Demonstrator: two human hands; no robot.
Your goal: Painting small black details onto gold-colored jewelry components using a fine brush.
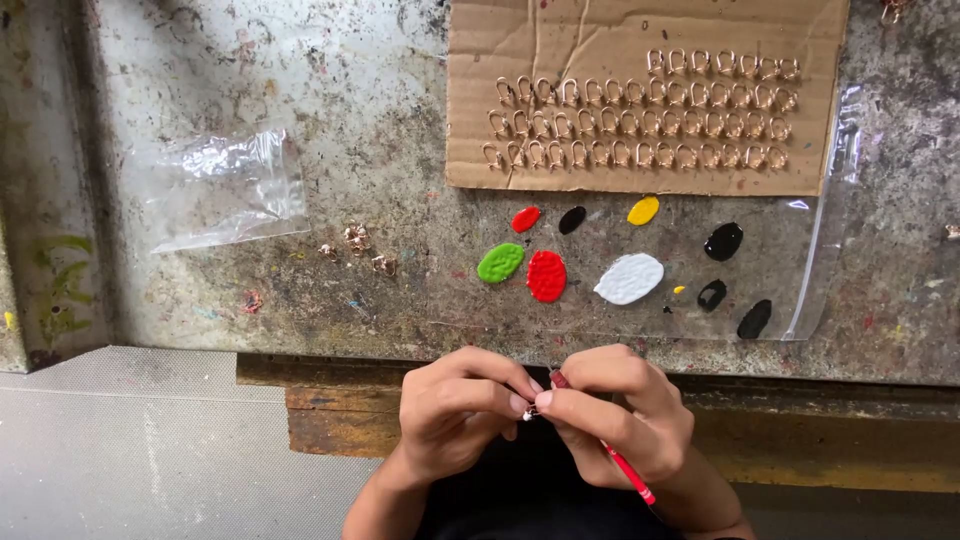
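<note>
Red-handled brush (628, 473) pinched in your right hand (620, 415) | left hand (455, 410) fingers clamped on small metal piece (528, 412) | beyond them, rows of unpainted metal pieces (640, 120) waited on cardboard (480, 60); paint blobs (546, 276) lay nearer.

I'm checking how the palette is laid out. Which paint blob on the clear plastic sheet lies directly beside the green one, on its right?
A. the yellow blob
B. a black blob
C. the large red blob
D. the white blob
C: the large red blob sits right next to the green blob on the clear plastic sheet, while the white blob lies farther right.
</note>
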